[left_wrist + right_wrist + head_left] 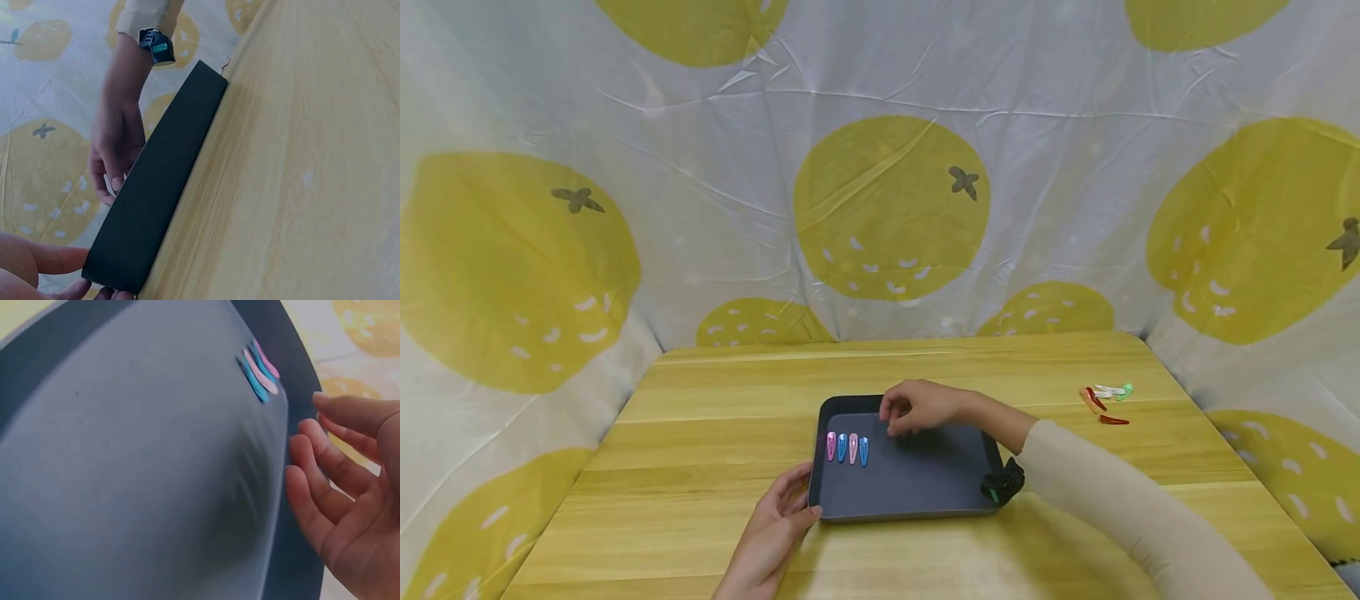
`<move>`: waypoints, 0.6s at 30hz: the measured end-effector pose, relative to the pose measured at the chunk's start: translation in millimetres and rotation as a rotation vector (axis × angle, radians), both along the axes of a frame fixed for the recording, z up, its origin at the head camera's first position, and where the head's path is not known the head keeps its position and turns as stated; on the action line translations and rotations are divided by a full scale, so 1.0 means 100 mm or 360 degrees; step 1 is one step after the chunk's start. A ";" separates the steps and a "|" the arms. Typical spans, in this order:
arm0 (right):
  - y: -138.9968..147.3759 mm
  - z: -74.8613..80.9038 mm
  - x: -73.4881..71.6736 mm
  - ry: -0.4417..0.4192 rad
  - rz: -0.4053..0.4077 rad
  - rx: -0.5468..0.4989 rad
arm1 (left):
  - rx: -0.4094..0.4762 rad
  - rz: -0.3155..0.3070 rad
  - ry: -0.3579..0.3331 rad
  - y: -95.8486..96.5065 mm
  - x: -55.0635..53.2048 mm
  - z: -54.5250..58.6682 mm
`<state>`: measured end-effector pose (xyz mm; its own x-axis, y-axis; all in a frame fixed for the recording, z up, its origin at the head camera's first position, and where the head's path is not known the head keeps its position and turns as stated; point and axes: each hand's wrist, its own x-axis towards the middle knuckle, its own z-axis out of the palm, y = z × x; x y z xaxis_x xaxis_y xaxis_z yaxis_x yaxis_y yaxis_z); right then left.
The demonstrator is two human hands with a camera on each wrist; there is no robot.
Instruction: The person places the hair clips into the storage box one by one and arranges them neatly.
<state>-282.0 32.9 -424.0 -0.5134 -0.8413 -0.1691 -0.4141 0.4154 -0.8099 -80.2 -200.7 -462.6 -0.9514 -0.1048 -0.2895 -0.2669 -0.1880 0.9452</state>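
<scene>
My left hand [775,525] grips the near left corner of a dark grey tray [917,492], thumb against its outer wall. Inside, along the left side, several snap hair clips [853,448] lie in a row, pink and blue by turns. Over the tray's far middle hovers my right hand [921,407], fingers curled. A small whitish piece [114,184], apparently a hair clip, shows at its thumb and fingertips in the left wrist view; the fingers mostly cover it. In the right wrist view, the other fingers [303,453] hang loosely bent above the tray wall.
At the table's right rear lies a loose group of hair clips: a red clip [1114,420], an orange clip [1087,401], white ones and a green clip [1125,391]. A patterned curtain [1045,208] stands behind the wooden table [700,467]. The right wrist wears a black strapped device [1003,482].
</scene>
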 end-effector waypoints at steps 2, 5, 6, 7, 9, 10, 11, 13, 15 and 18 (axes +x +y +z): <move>0.06 0.02 -0.02 0.0009 0.0024 -0.0009 | -0.0002 -0.0004 -0.0001 0.00 0.00 0.00; 0.14 0.07 -0.04 -0.0001 0.0047 -0.0037 | 0.0007 -0.0005 -0.0007 0.00 0.00 0.00; 0.17 0.08 -0.04 -0.0007 0.0050 -0.0044 | 0.0009 -0.0007 -0.0007 0.00 0.00 0.00; 0.20 0.09 -0.05 -0.0010 0.0050 -0.0052 | 0.0011 -0.0008 -0.0009 0.00 0.00 0.00; 0.25 0.11 -0.06 -0.0027 0.0033 -0.0057 | 0.0016 -0.0008 -0.0009 0.00 0.00 0.01; 0.28 0.12 -0.06 -0.0036 0.0022 -0.0058 | 0.0017 -0.0007 -0.0008 0.00 0.00 0.01; 0.31 0.12 -0.07 -0.0041 0.0013 -0.0061 | 0.0015 -0.0006 -0.0008 0.00 0.00 0.01; 0.36 0.14 -0.07 -0.0051 -0.0001 -0.0061 | 0.0015 -0.0007 -0.0004 0.00 0.00 0.01; 0.42 0.15 -0.08 -0.0067 -0.0012 -0.0066 | 0.0011 -0.0010 -0.0001 0.00 0.01 0.01; 0.51 0.18 -0.09 -0.0078 -0.0013 -0.0064 | 0.0008 -0.0016 0.0003 0.00 0.01 0.00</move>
